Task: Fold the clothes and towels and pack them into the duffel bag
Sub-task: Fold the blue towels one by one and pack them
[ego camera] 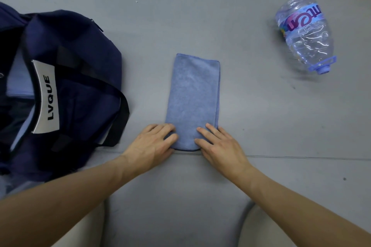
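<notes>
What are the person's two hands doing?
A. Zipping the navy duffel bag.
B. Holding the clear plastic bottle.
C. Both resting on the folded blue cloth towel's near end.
C: the left hand and the right hand both lie on the near end of the folded blue cloth towel, touching neither the navy duffel bag nor the clear plastic bottle.

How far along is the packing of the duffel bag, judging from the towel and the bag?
Done: light blue cloth already lies inside the open duffel bag, and the blue towel is folded into a narrow strip. In hand: the left hand and right hand rest on its near end. Still to do: probably one more fold, then packing it.
</notes>
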